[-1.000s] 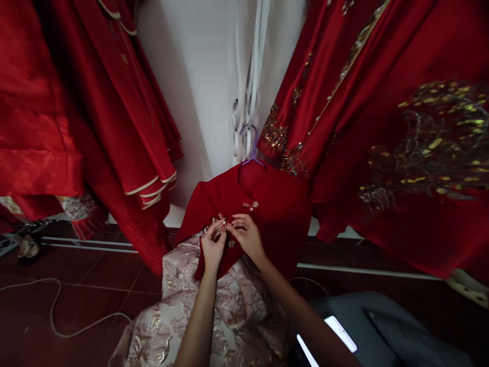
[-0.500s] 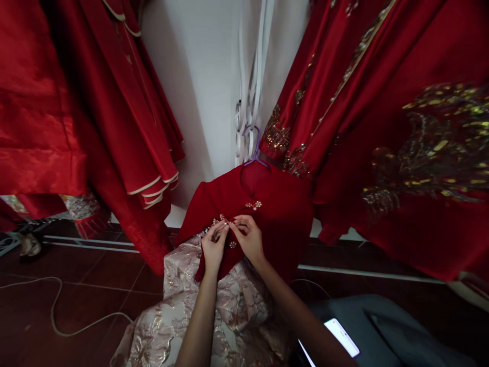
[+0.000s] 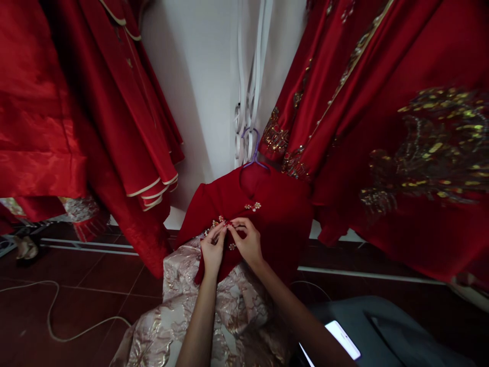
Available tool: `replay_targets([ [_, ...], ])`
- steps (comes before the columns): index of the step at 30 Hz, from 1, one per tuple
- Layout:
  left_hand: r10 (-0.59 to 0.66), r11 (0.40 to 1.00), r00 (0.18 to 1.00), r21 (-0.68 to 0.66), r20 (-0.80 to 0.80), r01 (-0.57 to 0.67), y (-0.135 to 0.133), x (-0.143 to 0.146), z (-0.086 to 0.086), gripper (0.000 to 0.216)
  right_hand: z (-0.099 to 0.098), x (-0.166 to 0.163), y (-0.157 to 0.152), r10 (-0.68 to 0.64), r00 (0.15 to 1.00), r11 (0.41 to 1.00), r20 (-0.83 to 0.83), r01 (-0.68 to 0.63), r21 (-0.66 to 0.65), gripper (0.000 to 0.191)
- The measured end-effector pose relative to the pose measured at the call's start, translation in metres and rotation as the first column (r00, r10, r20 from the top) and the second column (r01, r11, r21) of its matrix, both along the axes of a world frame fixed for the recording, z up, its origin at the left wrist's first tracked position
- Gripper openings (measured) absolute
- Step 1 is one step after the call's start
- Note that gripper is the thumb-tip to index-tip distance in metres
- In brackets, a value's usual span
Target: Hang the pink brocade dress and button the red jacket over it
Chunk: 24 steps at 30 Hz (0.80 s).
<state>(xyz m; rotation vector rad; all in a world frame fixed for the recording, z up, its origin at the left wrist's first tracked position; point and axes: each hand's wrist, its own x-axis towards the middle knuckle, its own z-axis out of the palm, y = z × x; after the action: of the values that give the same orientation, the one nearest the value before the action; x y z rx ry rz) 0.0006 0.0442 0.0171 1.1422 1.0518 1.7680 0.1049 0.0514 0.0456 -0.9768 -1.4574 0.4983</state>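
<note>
A dark red jacket (image 3: 282,214) hangs in front of me on a purple hanger (image 3: 252,153), over a pale gold-patterned skirt (image 3: 229,316). Small beaded clasps run down its front; one clasp (image 3: 252,206) sits free near the collar. My left hand (image 3: 212,251) and my right hand (image 3: 247,238) meet at a lower beaded clasp (image 3: 218,222), fingertips pinched on it from both sides. The fingers hide most of that clasp.
Red satin garments (image 3: 76,102) hang at the left, and red gowns with gold embroidery (image 3: 420,142) at the right. A white wall (image 3: 206,76) with hanging white straps is behind. A white cable (image 3: 53,316) lies on the dark red floor tiles. A lit phone (image 3: 343,339) rests at lower right.
Both hands stay pinched at the same clasp with only small finger shifts. The view has drifted slightly.
</note>
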Motion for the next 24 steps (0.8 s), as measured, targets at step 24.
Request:
replay_targets([
  [24, 0.202, 0.978, 0.762, 0.089, -0.615, -0.188, -0.043, 0.004, -0.009, 0.015, 0.010, 0.066, -0.032, 0.213, 0.969, 0.935, 0.129, -0.163, -0.316, 0.024],
])
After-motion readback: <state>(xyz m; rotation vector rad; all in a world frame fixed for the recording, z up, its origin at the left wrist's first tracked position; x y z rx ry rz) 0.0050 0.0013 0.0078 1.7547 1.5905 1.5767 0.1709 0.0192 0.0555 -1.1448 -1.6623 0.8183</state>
